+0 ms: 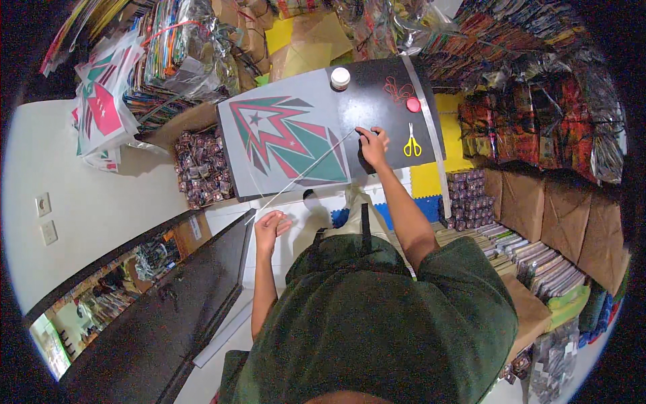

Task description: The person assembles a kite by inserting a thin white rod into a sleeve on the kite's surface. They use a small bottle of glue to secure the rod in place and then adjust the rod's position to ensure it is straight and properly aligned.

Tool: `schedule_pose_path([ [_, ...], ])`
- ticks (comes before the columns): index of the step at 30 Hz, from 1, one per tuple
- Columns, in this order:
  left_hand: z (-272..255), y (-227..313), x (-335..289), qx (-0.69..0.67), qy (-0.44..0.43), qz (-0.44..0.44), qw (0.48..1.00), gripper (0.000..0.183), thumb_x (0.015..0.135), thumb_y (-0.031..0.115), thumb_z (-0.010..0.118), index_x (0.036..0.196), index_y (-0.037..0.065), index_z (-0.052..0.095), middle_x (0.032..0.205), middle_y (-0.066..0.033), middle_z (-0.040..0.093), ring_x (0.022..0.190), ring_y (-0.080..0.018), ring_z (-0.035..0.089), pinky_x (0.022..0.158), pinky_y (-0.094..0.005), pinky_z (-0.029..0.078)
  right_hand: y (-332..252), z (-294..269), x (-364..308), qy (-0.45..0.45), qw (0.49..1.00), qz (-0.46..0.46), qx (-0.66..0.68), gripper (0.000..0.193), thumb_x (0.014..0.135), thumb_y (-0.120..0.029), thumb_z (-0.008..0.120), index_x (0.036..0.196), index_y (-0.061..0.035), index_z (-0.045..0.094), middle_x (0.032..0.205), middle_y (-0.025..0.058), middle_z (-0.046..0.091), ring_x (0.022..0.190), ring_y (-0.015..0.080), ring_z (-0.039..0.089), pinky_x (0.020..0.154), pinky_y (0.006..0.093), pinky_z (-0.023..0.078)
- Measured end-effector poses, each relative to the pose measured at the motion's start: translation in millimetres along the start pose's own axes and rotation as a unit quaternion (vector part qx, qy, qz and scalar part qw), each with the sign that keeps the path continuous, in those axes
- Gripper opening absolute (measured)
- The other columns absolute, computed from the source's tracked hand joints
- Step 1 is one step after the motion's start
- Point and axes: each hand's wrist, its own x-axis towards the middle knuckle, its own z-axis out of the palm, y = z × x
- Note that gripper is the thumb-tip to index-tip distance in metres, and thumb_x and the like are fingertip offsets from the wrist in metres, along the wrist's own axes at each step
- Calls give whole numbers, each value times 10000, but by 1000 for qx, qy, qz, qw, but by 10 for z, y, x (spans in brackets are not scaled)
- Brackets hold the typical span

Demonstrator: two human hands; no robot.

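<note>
A pale thin stick (306, 169) runs slantwise over a light grey sheet (232, 128) printed with green, red and white pointed shapes and stars. My right hand (373, 145) pinches its far end near the sheet's right edge. By the stick's near end is my left hand (270, 227), its fingers loosely stretched out and apart; whether it touches the stick cannot be made out. The sheet lies flat on a black board (367, 97). Right of my right hand, yellow-handled scissors (412, 144) rest on that board.
On the board stand a white-lidded jar (340, 79), a round pink-red lid (413, 104) and a tangle of red thread (397, 90). A box of small wrapped packets (202, 168) sits at its left. Stacked bundles (161, 60) and brown cartons (538, 209) line the walls.
</note>
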Motion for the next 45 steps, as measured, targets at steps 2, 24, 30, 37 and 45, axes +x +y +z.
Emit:
schedule_pose_path([
  [2,5,5,-4,-1,1,-3,1000,196,977,145,658,1082,-20,671,1018,-133,720,889,-284,751,779,-360,640,-18,-10,-8,-8,1000,2,-9,312,946,-233,635,1205,-387,717,1418,77,405,1306,377,332,1078,566,316],
  [24,25,46,-3,7,4,-7,1000,242,980,154,655,1130,-37,645,1021,-155,719,884,-282,750,785,-346,635,-93,-63,-16,-4,1000,27,14,286,966,-275,619,1210,-393,712,1422,84,390,1319,386,309,1071,594,305],
  [30,2,36,17,10,0,-8,1000,252,974,157,669,1129,-40,645,1036,-167,721,889,-288,751,782,-348,637,-89,-65,-13,-11,1000,21,10,286,964,-263,622,1207,-382,716,1421,84,392,1304,386,320,1069,588,311],
  [37,-21,8,18,10,2,-7,1000,252,970,167,679,1123,-32,653,1033,-167,722,882,-290,753,769,-343,638,-75,-48,-12,-7,1000,22,13,276,964,-248,617,1190,-363,726,1423,90,390,1296,390,328,1062,601,305],
  [45,0,33,-11,4,-4,5,1000,265,971,181,680,1116,-38,654,1020,-147,721,884,-291,752,782,-356,639,-103,-55,0,-20,1000,24,-1,279,980,-278,591,1208,-381,714,1432,82,379,1301,384,323,1059,612,297],
])
